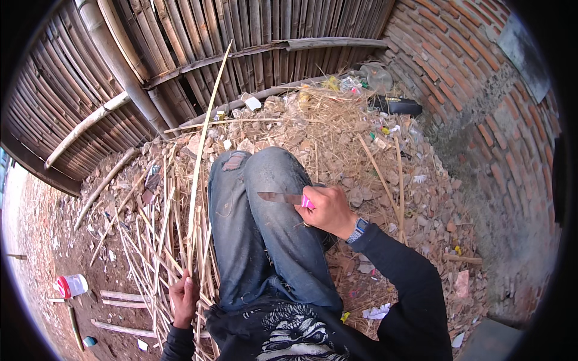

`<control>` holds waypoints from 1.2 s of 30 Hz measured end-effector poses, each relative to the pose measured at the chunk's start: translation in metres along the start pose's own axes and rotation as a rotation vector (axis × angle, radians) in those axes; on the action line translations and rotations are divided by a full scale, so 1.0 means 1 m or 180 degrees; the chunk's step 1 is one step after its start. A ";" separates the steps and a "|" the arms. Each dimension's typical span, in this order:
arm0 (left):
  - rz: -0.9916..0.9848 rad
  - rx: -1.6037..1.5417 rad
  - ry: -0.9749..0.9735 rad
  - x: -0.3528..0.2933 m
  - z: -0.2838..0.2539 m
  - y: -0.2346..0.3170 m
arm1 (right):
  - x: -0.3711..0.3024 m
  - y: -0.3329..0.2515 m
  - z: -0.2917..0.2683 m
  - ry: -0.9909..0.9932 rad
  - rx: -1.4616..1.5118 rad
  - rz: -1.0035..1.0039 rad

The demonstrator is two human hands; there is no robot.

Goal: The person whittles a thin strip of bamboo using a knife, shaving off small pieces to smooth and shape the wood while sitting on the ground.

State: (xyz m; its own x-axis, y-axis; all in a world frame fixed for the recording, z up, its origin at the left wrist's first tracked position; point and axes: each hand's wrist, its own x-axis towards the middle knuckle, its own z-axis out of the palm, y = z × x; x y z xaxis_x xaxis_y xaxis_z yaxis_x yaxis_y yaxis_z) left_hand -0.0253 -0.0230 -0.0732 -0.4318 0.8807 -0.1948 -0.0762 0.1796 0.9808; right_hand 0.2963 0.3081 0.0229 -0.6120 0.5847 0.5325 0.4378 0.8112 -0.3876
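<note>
A knife (283, 197) with a pink handle is gripped in my right hand (328, 210), its blade pointing left across my jeans at the knee. My left hand (183, 298) is low on the left, fingers closed around the lower end of a long, pale bamboo strip (205, 138). The strip rises past my left leg and tapers to a tip in front of the bamboo wall. Beside and beneath that hand lies a loose pile of split bamboo strips (159, 240).
A bamboo slat wall (253, 18) stands ahead, and a brick wall (475, 66) rises on the right. Rubble, straw (325, 108) and litter cover the ground. A black object (397, 106) lies near the corner. At left sits a red-and-white container (72, 286) near cut sticks (123, 296).
</note>
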 end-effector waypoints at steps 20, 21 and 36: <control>0.0053 -0.0023 -0.0018 0.014 0.040 0.029 | 0.003 -0.027 -0.070 0.0037 0.4213 0.2736; 0.0051 -0.0023 -0.0010 0.013 0.043 0.029 | 0.003 -0.026 -0.071 -0.0024 0.4414 0.2749; 0.0621 0.0976 -0.0259 0.016 0.144 0.076 | -0.017 -0.069 -0.032 -0.1060 0.0359 0.0717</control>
State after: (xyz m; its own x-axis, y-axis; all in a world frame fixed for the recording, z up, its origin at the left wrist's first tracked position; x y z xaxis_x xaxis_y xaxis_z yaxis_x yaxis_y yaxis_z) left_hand 0.0910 0.0676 -0.0035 -0.3378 0.9411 -0.0169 0.2784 0.1170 0.9533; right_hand 0.2974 0.2426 0.0646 -0.6969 0.6992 0.1598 0.5214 0.6469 -0.5565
